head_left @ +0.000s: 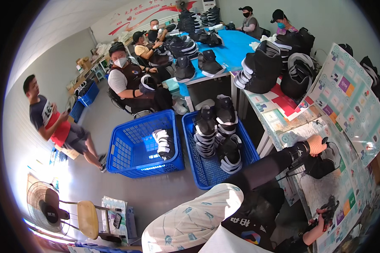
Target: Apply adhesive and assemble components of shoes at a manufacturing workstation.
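My left hand (316, 145), in a dark sleeve with a black wristband, is closed at the edge of a black shoe (321, 166) on the covered worktable (297, 126) at the right. The shoe has a pale grey patch, and the hand hides part of it. Nearer the lower right, my right hand (323, 220) is wrapped around a small black object with a red part (331, 206); its kind is unclear. That hand is apart from the shoe.
Stacked black-and-white shoes (261, 69) stand farther back on the worktable, beside an upright printed board (350, 101). On the floor, two blue crates (145, 170) hold shoes. Seated people (128, 82) work around a blue table (236, 44). A person (55, 114) stands left; a fan (48, 211) is lower left.
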{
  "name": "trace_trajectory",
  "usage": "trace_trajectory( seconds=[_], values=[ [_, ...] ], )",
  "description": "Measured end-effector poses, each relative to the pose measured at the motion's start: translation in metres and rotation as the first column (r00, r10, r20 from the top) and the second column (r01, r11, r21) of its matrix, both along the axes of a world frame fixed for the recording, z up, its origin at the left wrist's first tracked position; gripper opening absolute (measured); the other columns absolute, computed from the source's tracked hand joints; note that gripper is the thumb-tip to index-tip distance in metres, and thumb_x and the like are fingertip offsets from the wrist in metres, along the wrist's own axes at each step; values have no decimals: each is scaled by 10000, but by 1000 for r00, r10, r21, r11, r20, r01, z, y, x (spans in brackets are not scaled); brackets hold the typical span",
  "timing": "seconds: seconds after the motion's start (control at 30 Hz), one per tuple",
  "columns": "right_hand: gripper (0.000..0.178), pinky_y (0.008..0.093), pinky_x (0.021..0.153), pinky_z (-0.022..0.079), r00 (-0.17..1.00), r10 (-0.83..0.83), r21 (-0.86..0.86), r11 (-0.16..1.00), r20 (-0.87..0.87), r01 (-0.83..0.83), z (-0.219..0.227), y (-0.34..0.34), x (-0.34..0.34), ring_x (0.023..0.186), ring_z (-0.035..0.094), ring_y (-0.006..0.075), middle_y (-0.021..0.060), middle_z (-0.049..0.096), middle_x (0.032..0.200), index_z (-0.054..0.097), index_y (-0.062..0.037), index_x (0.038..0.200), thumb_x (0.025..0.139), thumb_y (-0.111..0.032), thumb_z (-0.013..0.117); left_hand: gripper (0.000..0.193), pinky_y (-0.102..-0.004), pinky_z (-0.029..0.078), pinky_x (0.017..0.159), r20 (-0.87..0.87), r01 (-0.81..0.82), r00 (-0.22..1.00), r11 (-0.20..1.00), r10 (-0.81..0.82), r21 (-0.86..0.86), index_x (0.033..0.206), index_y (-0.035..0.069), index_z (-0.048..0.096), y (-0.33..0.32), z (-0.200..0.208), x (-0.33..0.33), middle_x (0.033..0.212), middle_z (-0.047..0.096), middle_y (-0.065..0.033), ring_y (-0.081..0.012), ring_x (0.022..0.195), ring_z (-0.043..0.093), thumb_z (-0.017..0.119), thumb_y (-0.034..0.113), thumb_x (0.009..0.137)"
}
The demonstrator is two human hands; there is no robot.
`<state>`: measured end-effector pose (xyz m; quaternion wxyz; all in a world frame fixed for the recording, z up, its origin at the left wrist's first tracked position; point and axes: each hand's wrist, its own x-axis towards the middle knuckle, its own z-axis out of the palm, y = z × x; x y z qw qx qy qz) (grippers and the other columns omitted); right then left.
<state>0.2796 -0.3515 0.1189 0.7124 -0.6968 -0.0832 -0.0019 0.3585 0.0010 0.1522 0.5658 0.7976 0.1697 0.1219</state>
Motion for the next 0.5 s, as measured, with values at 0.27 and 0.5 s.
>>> trace_trajectory(
  seconds=[0.27, 0.5],
  values=[
    [182, 312, 624, 472, 1000, 18, -51, 999, 14, -17, 4, 12, -3, 893, 654, 167, 82, 742, 998, 718, -13, 1040, 884, -94, 672, 469, -360, 560, 470, 51, 14, 999, 999, -12, -42, 717, -37, 665, 0, -5, -4, 606, 683, -112, -224, 487, 675, 586, 333, 994],
    [52, 387, 675, 529, 999, -14, 33, 999, -31, 15, 21, 24, -13, 807, 669, 252, 139, 727, 864, 775, 36, 804, 774, 2, 749, 482, -351, 566, 482, 33, 25, 999, 1000, -25, -13, 712, -47, 671, 1, -1, -7, 614, 693, -112, -217, 498, 684, 589, 327, 1004]
  ],
)
